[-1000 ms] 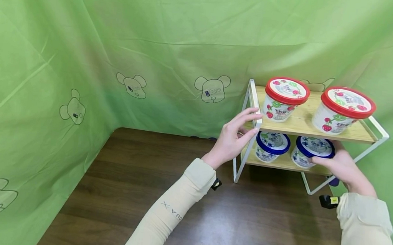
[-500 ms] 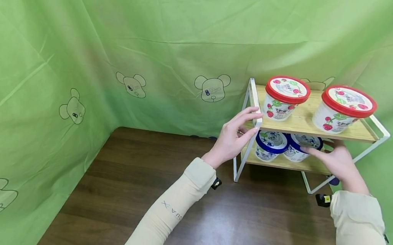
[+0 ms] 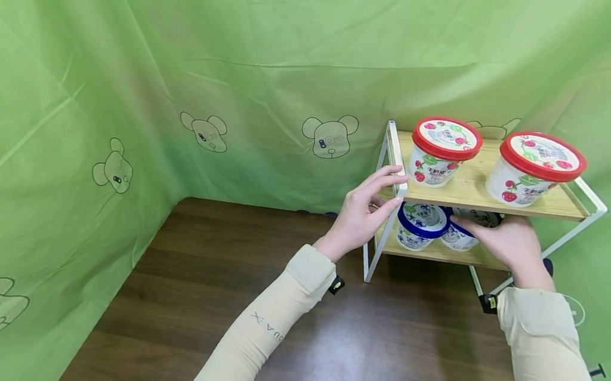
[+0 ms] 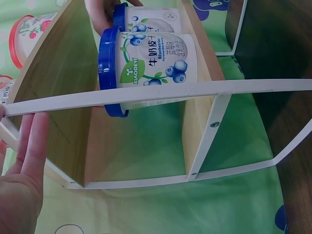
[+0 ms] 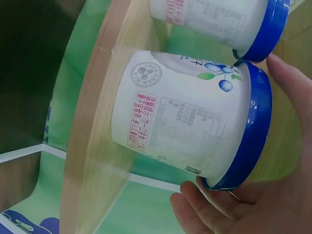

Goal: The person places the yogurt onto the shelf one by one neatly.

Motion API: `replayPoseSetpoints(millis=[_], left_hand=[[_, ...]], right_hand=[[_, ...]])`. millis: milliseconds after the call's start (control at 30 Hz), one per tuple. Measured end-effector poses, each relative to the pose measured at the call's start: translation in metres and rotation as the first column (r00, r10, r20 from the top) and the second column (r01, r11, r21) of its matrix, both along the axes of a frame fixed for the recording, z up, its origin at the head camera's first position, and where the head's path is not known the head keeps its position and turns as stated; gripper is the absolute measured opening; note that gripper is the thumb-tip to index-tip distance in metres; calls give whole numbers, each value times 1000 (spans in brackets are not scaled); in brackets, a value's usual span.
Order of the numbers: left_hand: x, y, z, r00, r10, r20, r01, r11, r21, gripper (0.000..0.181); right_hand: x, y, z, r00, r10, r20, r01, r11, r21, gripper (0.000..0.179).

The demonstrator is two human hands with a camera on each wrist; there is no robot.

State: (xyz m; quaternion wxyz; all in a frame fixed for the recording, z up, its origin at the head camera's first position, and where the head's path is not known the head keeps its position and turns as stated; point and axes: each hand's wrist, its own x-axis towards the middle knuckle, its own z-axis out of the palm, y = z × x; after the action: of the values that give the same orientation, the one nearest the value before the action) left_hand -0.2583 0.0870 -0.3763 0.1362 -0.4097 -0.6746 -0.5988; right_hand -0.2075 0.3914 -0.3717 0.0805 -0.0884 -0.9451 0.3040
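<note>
The left hand (image 3: 358,215) holds the near left corner of the white metal frame (image 4: 161,94) of a two-tier shelf, with its fingers and thumb at the bar. On the lower tier, the right hand (image 3: 511,244) grips a blue-lidded blueberry tub (image 5: 180,114) at its lid. Its thumb lies on one side of the rim and its fingertips (image 5: 187,192) curl at the other. Close beside it on the left stands a second blue-lidded blueberry tub (image 3: 413,239), and the two lids touch or nearly touch. Both tubs are upright.
Two red-lidded strawberry tubs (image 3: 436,171) (image 3: 518,186) stand apart on the upper wooden board (image 3: 472,191), just above the right hand. The shelf stands on a dark wood-look surface (image 3: 256,270) against green printed cloth (image 3: 270,92).
The right hand slid its blueberry tub leftward until it stood beside the other one. Since then the hand and forearm have turned and shifted further left. The left hand has stayed on the frame.
</note>
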Motion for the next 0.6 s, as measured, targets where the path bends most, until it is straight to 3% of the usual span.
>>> replayPoseSetpoints(millis=[333, 600], left_hand=[[1, -1, 1, 1000, 0, 0, 0, 1000, 3, 39], [1, -1, 1, 1000, -1, 8, 1, 1000, 2, 39]], right_hand=[[4, 7, 2, 1000, 2, 24, -3, 1000, 31, 101], [3, -3, 3, 997, -65, 42, 63, 997, 33, 126]])
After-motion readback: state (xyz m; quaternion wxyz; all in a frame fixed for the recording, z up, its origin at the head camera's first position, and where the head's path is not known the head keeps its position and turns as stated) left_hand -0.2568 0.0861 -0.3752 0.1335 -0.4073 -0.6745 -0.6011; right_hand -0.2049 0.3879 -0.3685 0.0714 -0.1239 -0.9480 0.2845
